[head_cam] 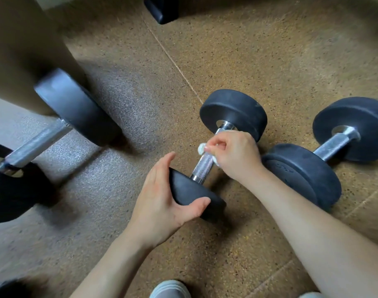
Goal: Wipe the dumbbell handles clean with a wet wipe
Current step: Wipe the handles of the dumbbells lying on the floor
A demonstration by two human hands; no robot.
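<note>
Speckled brown floor (269, 50) holds the middle dumbbell (233, 112). I see my left hand (160, 198) gripping its near weight (192, 194); right hand (235, 155) fingers curl around the wet wipe (201, 148) on the handle (202, 166), probably tightly.

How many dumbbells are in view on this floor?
3: the left dumbbell, the middle dumbbell being wiped, the right dumbbell. Others may be hidden off-frame.

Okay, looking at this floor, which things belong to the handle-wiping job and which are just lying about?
Job:
wet wipe, wrapped on the handle
middle dumbbell
right dumbbell, untouched
left dumbbell, untouched

Just there:
black foot, top edge
beige post, far left
shoe, bottom edge
</note>
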